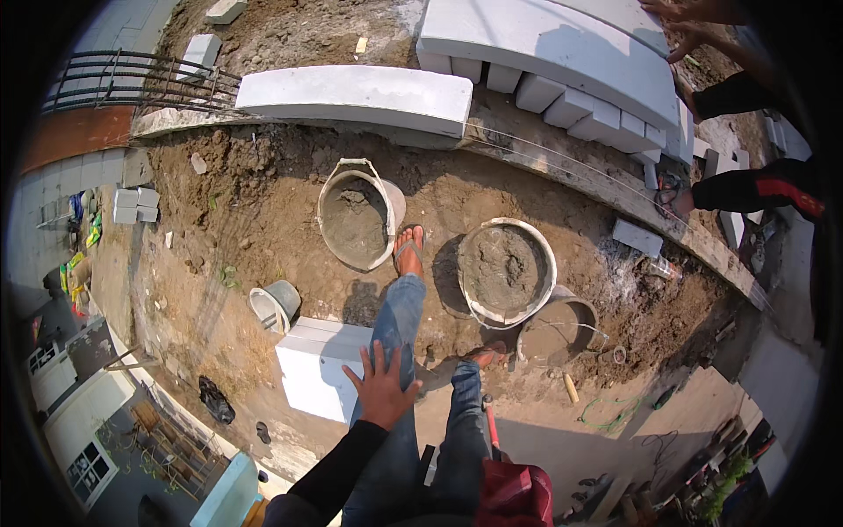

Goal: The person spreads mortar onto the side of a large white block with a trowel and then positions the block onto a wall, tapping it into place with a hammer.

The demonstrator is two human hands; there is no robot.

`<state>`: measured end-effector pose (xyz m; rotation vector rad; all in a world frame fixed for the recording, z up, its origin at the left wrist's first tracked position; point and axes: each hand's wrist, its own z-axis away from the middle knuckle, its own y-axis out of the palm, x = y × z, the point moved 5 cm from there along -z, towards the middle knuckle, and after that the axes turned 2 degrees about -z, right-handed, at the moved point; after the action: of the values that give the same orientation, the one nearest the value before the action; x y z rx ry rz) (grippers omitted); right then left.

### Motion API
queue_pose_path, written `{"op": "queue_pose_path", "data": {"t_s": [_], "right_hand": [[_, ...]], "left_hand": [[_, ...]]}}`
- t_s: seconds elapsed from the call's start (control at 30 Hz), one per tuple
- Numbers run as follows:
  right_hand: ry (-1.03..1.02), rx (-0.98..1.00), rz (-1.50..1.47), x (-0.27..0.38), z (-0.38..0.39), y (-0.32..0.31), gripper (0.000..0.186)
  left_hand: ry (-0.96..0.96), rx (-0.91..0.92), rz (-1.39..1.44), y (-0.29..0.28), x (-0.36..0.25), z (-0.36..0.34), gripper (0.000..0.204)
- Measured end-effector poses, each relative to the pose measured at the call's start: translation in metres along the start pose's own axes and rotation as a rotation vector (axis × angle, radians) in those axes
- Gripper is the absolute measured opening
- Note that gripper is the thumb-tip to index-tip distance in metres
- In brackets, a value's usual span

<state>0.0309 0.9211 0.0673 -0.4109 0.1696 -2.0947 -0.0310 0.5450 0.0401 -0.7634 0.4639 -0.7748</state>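
Note:
My left hand (383,388) has its fingers spread, resting on or just over my left knee, with nothing in it. My right hand does not show. Just left of my leg lies a stack of white blocks (307,373). Ahead of my left foot stands a pale bucket (396,204) holding wet grey mortar. To its right is another mortar-filled bucket (549,263). A third bucket (590,318), with grey slurry and a wire handle, touches or nearly touches the second. Between my legs and the right-hand ground, a red-handled tool (491,426) points upward beside a dark red cloth or bag (518,496).
A small grey bucket (284,297) leans left of the blocks. Long white blocks (351,92) line a low concrete footing (606,195) with a string along it. Rebar (132,79) juts in at upper left. Another person's hands (685,26) and limb (746,191) appear at right.

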Motion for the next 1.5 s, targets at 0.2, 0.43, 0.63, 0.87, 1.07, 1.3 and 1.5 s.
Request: {"op": "queue_pose_path", "data": {"t_s": [0.2,0.43,0.63,0.87,1.07,1.3,1.5], "right_hand": [[-0.409,-0.096,0.203,0.176,-0.031,-0.078,0.033],[-1.178,-0.458,0.551,0.513,-0.157,-0.147,0.052],[-1.440,-0.573,0.787,0.709,-0.263,-0.132,0.048],[-1.367,-0.514,0.942,0.753,-0.318,-0.094,0.051],[-1.292,-0.694,0.954,0.730,-0.314,-0.113,0.055],[-1.237,-0.498,0.386,0.533,-0.205,-0.068,0.061],[-0.750,-0.195,0.354,0.170,-0.125,-0.010,0.057]], "left_hand": [[-0.173,0.082,0.076,0.022,0.018,-0.010,0.073],[-0.269,0.166,0.018,0.014,0.026,-0.028,0.065],[-0.295,0.158,0.092,-0.010,0.029,-0.052,0.054],[-0.329,0.072,0.107,-0.023,0.050,-0.075,0.058],[-0.299,0.119,0.094,-0.030,0.033,-0.086,0.054],[-0.326,0.083,-0.001,0.000,0.026,-0.051,0.056],[-0.330,0.060,0.017,0.054,-0.018,-0.017,0.058]]}}
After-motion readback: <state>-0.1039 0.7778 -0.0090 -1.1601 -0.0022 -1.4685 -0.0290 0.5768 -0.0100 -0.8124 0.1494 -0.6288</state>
